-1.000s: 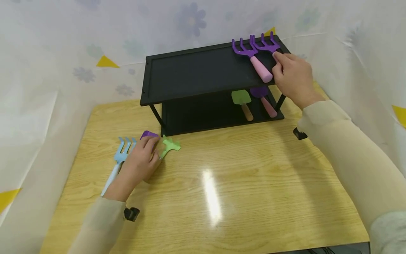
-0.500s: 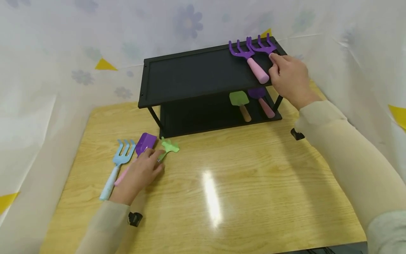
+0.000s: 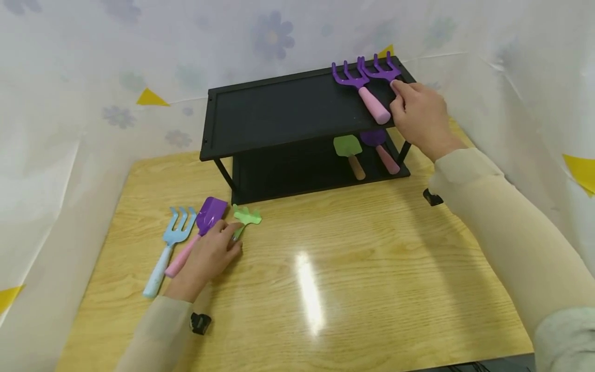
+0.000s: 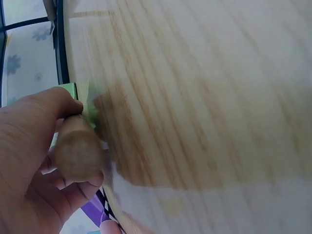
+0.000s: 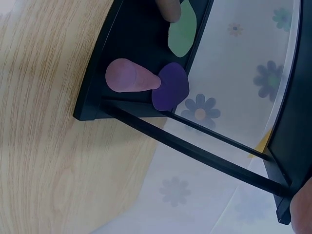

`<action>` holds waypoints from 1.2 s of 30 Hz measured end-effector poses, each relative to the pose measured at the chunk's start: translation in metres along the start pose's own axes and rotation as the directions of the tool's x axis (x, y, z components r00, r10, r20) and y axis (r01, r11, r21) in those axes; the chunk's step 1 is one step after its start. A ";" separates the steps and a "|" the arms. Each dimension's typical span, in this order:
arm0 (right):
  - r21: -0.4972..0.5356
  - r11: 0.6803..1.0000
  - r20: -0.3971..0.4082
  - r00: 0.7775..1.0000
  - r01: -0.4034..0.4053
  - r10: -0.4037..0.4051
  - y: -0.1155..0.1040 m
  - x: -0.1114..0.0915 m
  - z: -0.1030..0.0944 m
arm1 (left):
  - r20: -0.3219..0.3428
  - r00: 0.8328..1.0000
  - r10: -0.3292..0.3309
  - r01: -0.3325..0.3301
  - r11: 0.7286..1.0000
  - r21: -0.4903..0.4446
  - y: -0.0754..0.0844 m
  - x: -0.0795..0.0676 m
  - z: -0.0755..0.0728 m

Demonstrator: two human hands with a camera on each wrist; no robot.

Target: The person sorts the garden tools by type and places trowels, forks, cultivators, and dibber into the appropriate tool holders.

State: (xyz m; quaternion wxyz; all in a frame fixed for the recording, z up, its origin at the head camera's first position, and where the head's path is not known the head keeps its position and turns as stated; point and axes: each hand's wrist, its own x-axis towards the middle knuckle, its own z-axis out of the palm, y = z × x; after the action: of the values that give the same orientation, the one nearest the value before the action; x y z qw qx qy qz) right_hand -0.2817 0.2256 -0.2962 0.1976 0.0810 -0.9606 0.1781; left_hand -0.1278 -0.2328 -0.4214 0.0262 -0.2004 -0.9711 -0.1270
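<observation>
My left hand (image 3: 208, 259) grips the wooden handle (image 4: 79, 155) of a small green hand rake (image 3: 247, 216), low over the table. Beside that hand lie a purple hand shovel (image 3: 211, 213) with a pink handle and a light-blue hand fork (image 3: 174, 235). At the right end of the upper shelf, my right hand (image 3: 420, 116) holds the handle of a purple hand rake (image 3: 385, 72); fingers cover most of the handle. Left of it, another purple rake with a pink handle (image 3: 373, 105) rests on the shelf, tines toward the back.
A black two-tier rack (image 3: 274, 113) stands at the back of the wooden table (image 3: 362, 268). On its lower tier lie a green trowel (image 3: 347, 146) and a purple trowel (image 5: 170, 87) with a pink handle. Flowered sheeting (image 3: 223, 46) hangs behind and at the sides.
My left hand has shifted slightly right and toward me, uncovering the purple shovel. My right hand keeps its hold on the rake at the shelf. The head view has shifted slightly.
</observation>
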 end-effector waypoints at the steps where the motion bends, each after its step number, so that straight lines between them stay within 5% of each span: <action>1: 0.000 1.000 -0.001 1.000 0.003 -0.003 0.000 0.000 0.000 | -0.009 1.000 0.002 -0.002 1.000 -0.003 0.001 0.000 0.000; 16: -0.002 1.000 0.032 0.999 -0.010 0.010 -0.003 0.001 -0.002 | -0.116 0.991 0.073 -0.077 0.997 -0.028 0.011 0.008 -0.011; 23: 0.002 1.000 0.016 1.000 -0.017 0.017 -0.002 0.002 -0.002 | -0.214 0.959 0.185 -0.194 0.981 -0.025 0.021 0.020 -0.026; 36: 0.006 1.000 0.019 1.000 -0.025 0.025 -0.001 0.000 -0.002 | -0.231 0.920 0.316 -0.329 0.944 -0.017 0.056 0.046 -0.056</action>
State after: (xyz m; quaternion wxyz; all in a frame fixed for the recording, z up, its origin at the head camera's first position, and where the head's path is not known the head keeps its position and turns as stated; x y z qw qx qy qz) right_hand -0.2810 0.2255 -0.2941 0.1860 0.0713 -0.9628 0.1828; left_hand -0.1478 -0.1802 -0.3489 0.1510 -0.3425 -0.9117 -0.1696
